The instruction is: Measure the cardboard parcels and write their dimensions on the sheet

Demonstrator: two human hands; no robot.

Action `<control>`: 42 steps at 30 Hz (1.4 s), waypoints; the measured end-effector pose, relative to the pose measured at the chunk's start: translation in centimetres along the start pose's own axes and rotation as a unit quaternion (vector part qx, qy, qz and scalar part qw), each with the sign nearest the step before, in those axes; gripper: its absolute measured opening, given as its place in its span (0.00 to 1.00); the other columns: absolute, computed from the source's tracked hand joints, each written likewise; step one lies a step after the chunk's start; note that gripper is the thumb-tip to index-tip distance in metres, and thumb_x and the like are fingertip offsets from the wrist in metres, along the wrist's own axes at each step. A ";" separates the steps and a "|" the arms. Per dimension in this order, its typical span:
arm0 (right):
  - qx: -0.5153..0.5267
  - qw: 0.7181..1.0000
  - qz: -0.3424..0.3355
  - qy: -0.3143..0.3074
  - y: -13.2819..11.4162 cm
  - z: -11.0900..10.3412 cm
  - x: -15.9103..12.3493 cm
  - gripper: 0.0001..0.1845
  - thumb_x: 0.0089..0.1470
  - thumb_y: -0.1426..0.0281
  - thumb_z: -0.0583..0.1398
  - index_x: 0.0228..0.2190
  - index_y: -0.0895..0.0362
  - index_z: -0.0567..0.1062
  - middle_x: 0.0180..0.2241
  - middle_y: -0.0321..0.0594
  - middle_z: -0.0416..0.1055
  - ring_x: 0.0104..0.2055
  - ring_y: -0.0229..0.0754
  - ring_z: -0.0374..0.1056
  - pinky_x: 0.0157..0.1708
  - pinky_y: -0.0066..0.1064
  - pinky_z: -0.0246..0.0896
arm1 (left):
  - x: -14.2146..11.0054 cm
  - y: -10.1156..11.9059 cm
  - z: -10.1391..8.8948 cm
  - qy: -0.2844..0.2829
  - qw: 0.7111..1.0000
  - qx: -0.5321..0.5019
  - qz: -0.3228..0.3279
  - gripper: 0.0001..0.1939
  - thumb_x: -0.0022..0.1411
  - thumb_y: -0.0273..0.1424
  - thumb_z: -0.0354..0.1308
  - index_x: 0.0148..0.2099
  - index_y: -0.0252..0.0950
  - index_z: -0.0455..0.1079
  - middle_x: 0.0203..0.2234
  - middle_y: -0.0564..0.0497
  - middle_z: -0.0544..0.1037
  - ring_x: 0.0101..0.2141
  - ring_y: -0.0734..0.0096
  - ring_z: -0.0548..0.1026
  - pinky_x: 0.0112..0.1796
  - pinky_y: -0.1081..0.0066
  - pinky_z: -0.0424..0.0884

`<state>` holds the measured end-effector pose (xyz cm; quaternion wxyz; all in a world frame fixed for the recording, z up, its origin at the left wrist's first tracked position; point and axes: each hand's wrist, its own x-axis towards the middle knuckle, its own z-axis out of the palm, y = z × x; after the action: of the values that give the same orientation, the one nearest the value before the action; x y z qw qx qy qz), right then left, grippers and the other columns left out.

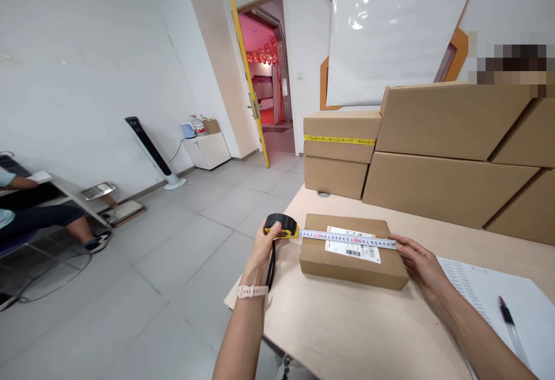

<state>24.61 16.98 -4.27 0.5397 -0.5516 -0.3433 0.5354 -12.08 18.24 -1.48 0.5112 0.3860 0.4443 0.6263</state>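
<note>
A small brown cardboard box (353,273) lies flat on the table, with a white printed label (353,251) on its top. My left hand (264,244) grips a black and yellow tape measure (281,225) just left of the box; its black wrist strap hangs down. The white metal blade (338,238) is drawn out across the box top, over the label. At the box's right edge my right hand (420,264) pinches the end of the blade, with fingers against the box side.
Large cardboard boxes (442,186) are stacked along the table's far side. A printed sheet (489,287) with a pen (507,313) lies at right. The table's left edge drops to a tiled floor (173,253). A seated person (43,218) is at far left, and a person's head shows behind the boxes.
</note>
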 end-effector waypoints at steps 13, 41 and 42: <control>0.019 1.000 0.020 -0.008 0.0 0.0 -0.2 0.21 0.40 0.62 0.69 0.40 0.51 0.79 0.36 0.38 0.79 0.34 0.42 0.73 0.30 0.27 0.66 | 0.0 0.0 0.0 -0.009 1.000 -0.004 0.000 0.12 0.62 0.34 0.58 0.45 0.32 0.68 0.35 0.50 0.76 0.35 0.69 0.76 0.36 0.64 0.74; -0.190 0.944 -0.229 0.139 -8.6 -0.2 -3.2 0.21 0.47 0.55 0.62 0.41 0.51 0.80 0.37 0.40 0.77 0.34 0.43 0.69 0.43 0.39 0.64 | -14.9 1.0 2.5 -0.021 0.959 -0.265 -0.097 0.17 0.60 0.42 0.57 0.46 0.36 0.73 0.47 0.42 0.77 0.50 0.51 0.73 0.50 0.55 0.68; -0.194 0.945 -0.231 0.125 -8.7 -0.2 -2.8 0.21 0.47 0.55 0.62 0.41 0.52 0.80 0.36 0.41 0.77 0.34 0.43 0.70 0.43 0.39 0.65 | -16.0 0.9 2.5 -0.051 0.947 -0.287 -0.134 0.17 0.60 0.41 0.57 0.47 0.37 0.74 0.48 0.42 0.76 0.50 0.50 0.72 0.50 0.55 0.68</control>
<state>26.03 15.84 4.74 0.5698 -0.6139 -0.4879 0.2458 -7.11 2.81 -0.29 0.7018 0.1914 0.2662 0.6324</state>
